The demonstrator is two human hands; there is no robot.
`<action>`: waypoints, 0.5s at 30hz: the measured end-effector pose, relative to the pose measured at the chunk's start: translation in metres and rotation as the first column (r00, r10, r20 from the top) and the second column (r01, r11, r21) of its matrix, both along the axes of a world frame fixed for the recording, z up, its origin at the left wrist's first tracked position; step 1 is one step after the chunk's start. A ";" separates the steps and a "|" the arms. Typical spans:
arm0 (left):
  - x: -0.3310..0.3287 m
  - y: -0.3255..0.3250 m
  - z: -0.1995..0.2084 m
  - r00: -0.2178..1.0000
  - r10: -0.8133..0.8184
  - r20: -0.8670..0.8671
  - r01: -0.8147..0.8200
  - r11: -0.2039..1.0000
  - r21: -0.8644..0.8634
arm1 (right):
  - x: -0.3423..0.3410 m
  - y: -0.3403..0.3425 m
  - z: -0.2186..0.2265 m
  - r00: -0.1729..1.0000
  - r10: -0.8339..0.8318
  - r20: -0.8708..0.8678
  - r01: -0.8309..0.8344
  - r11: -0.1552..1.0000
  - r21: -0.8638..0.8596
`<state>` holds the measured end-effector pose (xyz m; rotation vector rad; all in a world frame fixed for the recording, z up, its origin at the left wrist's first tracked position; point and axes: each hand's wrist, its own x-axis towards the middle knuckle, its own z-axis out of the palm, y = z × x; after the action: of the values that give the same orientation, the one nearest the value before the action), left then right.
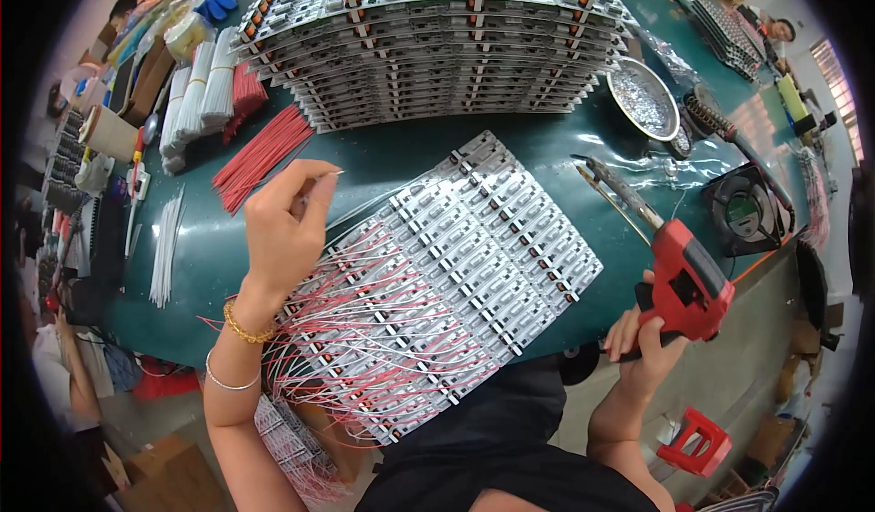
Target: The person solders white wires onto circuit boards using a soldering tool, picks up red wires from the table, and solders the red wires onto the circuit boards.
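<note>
Red and black plastic forms the body of a pistol-shaped soldering gun (685, 280), held in the right hand (649, 348) with the fingers closed round its handle. Its long metal shaft points up and to the left, with a thin brass-coloured tube beside it, and the tip is apart from any board. The left hand (287, 225) is raised, fingers curled and thumb drawn in towards them; whether something fine is pinched there I cannot tell. A beaded golden bracelet (248, 323) circles that wrist.

Between the two hands, a silver-grey panel of small repeated modules (474, 230) lies slantwise at the near edge of a dark green tabletop (214, 261), its lowest corner reaching past that edge. Thin red and white wires (287, 371) spread over its lower left part and trail off its side.

Beyond it rises a tall stack of similar grey panels (456, 66). Left of the stack lie a bundle of straight red wires (264, 157) and, nearer, loose white wires (166, 248). To its right are a round pale bowl (654, 135) of small shiny pieces and a square black fan (747, 209).
</note>
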<state>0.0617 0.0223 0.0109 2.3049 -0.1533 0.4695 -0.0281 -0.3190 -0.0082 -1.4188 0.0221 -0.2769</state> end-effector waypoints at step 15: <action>0.023 -0.065 -0.031 0.978 -0.210 -0.019 0.210 0.966 0.154 | -0.010 0.036 0.016 0.950 0.183 -0.252 -0.192 0.981 -0.010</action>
<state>0.0845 -0.0425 -0.0200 2.4064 -0.4421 0.3559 -0.0380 -0.2834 0.0076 -1.4716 0.0892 0.0612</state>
